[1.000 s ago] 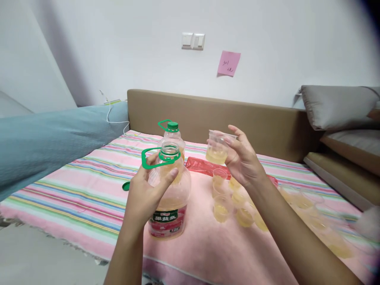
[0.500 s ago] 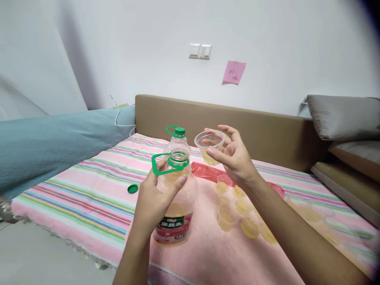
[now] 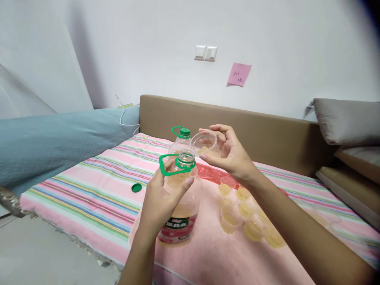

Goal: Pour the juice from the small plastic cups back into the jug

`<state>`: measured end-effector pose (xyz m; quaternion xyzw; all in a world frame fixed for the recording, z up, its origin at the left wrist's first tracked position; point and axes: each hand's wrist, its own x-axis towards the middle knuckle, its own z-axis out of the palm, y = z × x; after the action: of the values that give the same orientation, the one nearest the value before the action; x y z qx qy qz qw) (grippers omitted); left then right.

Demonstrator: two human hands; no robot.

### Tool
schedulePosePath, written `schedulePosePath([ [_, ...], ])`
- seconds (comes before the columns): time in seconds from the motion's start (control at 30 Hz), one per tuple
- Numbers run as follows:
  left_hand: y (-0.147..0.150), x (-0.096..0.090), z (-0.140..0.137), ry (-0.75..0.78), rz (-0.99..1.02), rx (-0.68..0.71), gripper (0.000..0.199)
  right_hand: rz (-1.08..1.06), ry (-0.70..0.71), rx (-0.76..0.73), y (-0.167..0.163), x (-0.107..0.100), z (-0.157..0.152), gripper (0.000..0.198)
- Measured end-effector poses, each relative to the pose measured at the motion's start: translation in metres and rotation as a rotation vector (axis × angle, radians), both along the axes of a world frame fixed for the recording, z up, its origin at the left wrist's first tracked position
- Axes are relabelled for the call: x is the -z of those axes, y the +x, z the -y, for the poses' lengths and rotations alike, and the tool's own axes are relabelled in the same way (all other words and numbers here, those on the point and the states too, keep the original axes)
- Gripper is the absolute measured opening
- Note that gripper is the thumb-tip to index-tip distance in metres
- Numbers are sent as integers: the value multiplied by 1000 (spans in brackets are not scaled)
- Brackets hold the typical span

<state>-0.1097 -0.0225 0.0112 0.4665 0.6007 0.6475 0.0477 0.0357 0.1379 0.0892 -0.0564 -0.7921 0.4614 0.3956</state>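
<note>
Tilted further: 1 cup (image 3: 204, 143) | 2 bottles (image 3: 191, 198) (image 3: 175, 148) | 2 hands (image 3: 160, 196) (image 3: 231, 154)

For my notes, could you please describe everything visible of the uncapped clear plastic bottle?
The uncapped clear plastic bottle stands roughly upright on pink cloth, round-bodied, with a green plastic neck handle and red-green label. Pale yellow liquid shows inside. The left hand holds its upper part; whether the clear plastic cup touches it is unclear.

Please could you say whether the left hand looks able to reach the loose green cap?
Probably, once the left hand releases the open bottle: only striped cloth shows between hand and cap.
</note>
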Motion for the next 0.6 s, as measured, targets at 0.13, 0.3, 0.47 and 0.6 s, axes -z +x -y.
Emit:
schedulePosePath([
  [0.13, -1, 1, 0, -2, -3, 0, 60, 7, 13, -11, -1, -6, -1, 85],
  [0.3, 0, 0, -1, -26, 26, -32, 60, 28, 64, -18, 0, -13, -5, 87],
  [0.47, 1, -1, -1, -21, 43, -35, 60, 62, 127, -16, 1, -21, -5, 85],
  [0.6, 1, 0, -1, -8, 32, -30, 60, 69, 167, -30, 1, -26, -5, 83],
])
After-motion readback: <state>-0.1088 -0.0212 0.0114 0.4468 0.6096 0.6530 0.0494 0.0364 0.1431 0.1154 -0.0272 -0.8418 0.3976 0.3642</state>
